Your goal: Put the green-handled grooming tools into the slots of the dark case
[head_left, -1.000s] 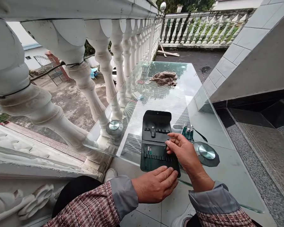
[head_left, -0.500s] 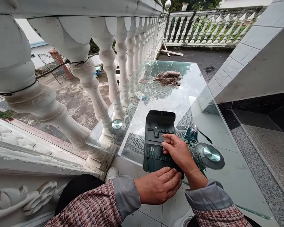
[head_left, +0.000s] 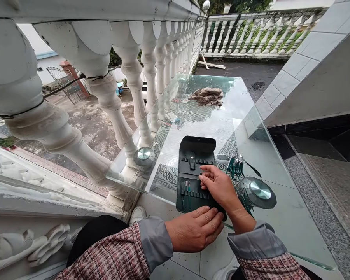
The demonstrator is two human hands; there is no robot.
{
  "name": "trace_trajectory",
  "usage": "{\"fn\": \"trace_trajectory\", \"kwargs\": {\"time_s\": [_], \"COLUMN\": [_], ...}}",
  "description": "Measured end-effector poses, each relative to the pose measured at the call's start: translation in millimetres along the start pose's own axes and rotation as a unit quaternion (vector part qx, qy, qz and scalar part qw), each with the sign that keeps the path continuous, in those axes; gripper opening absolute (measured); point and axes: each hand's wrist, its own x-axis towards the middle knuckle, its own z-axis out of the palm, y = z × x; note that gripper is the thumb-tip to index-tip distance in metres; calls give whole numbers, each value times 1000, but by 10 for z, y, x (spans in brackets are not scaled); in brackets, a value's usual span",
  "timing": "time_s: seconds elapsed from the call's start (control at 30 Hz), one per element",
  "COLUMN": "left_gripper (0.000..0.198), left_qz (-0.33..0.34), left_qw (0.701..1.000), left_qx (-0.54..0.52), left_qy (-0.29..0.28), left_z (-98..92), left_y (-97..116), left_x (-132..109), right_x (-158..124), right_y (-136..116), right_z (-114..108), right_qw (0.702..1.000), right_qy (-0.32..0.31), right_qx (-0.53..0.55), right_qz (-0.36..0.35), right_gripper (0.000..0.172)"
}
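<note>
An opened black case lies on the glass table, with elastic loops inside and a few slim tools in its lower left part. My left hand rests flat over the case's near edge, fingers stretched out. Above the case's right side is my right hand, its fingers curled, thumb near the index finger; whatever they may hold is hidden. To the right lie clippers and scissors, and more green tools are partly behind my right wrist.
Round metal discs sit at the table's left and right. Farther back are a crumpled brown cloth and a small box. White balusters line the left, steps the right.
</note>
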Motion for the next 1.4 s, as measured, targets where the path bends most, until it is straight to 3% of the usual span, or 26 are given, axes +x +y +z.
{"fn": "trace_trajectory", "kwargs": {"time_s": [0.13,0.33,0.53,0.67,0.77,0.87,1.07,1.4], "left_gripper": [39,38,38,39,39,39,40,40], "left_qz": [-2,4,1,-6,-16,-20,-18,-13], "left_qw": [1000,1000,1000,1000,1000,1000,1000,1000], "left_qx": [2,-1,-1,8,19,20,15,21], "left_qy": [-4,-4,3,1,-5,-10,-12,-3], "left_z": [-16,-26,10,28,18,4,10,44], "left_y": [-5,-23,-8,12,15,9,-2,-9], "left_x": [1,5,-1,-24,-29,-23,-4,6], "right_x": [2,-33,-97,-80,-105,-189,-383,-476], "right_y": [4,-34,-49,-47,-20,39,195,238], "right_z": [-30,-101,-175,-491,-811,-1028,-1103,-1152], "right_qw": [998,955,949,960,957,951,939,907], "right_qy": [-21,-29,-64,40,155,199,49,4], "right_qx": [-66,-270,-252,-205,-213,-231,-341,-420], "right_qz": [-4,-123,-176,-184,-120,-59,-7,34], "right_gripper": [28,25,23,27,31,30,17,15]}}
